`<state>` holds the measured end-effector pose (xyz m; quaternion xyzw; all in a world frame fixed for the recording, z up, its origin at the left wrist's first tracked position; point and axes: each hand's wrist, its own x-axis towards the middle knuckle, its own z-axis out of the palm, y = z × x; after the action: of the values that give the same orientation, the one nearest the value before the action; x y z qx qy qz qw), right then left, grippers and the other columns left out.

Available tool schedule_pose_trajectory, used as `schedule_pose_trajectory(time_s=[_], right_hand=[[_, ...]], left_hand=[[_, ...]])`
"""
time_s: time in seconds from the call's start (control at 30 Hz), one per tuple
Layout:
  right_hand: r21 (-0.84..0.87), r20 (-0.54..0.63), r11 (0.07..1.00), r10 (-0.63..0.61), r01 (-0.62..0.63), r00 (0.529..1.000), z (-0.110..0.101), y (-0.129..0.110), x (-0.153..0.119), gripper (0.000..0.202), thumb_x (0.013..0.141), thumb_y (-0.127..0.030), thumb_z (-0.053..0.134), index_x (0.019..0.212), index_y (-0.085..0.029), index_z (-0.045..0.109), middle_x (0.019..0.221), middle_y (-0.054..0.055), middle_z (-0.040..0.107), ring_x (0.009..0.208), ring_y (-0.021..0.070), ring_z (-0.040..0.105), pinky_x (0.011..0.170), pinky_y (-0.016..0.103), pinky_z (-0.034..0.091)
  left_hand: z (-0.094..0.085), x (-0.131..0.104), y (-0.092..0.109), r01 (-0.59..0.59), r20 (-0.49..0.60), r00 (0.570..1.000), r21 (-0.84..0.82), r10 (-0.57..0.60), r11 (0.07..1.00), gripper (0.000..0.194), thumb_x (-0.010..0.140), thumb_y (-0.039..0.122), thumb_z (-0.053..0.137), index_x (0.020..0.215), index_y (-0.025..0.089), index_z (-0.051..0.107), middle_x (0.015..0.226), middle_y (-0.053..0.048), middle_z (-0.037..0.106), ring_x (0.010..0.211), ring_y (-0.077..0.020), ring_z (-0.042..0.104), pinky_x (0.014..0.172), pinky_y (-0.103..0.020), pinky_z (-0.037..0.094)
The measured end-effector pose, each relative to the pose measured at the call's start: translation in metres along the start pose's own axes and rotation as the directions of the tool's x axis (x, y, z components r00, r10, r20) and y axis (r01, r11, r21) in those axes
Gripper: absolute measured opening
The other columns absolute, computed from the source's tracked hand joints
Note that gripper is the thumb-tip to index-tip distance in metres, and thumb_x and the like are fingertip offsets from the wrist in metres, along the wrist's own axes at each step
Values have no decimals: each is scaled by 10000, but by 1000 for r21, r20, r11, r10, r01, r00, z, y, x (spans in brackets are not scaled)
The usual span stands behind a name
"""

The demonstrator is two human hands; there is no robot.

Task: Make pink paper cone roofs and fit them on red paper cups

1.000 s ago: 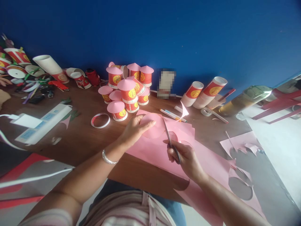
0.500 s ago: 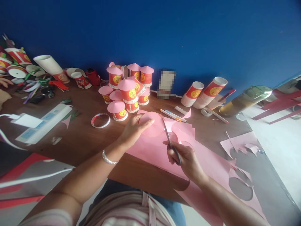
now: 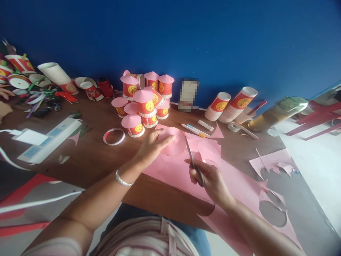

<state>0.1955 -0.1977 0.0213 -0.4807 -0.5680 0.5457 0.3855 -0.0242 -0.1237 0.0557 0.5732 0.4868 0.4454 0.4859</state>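
Left fingers hold pink disc; right fingers grip scissors.

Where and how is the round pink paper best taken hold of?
Probably by the left edge of the round pink paper, pinched from the left: it looks thin, and the scissors in the right grip are at its right edge. The left grip holds that left part, thumb on top.

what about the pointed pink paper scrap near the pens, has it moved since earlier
Yes, rightward: the pink scrap hid part of the white cylindrical stick; now by its right end.
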Motion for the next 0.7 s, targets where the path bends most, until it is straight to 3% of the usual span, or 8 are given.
schedule_pose_trajectory(time_s=[0.7], right_hand=[[-29, -19, 999, 13, -13, 1000, -2, -7, 2, 353, 867, -432, 648, 1063, -151, 733, 580, -31, 538, 537, 114, 481, 493, 263, 453]], left_hand=[[-1, 1, -8, 26, 60, 998, -49, -23, 998, 322, 804, 460, 788, 819, 146, 717, 774, -16, 656, 741, -147, 566, 666, -238, 446]])
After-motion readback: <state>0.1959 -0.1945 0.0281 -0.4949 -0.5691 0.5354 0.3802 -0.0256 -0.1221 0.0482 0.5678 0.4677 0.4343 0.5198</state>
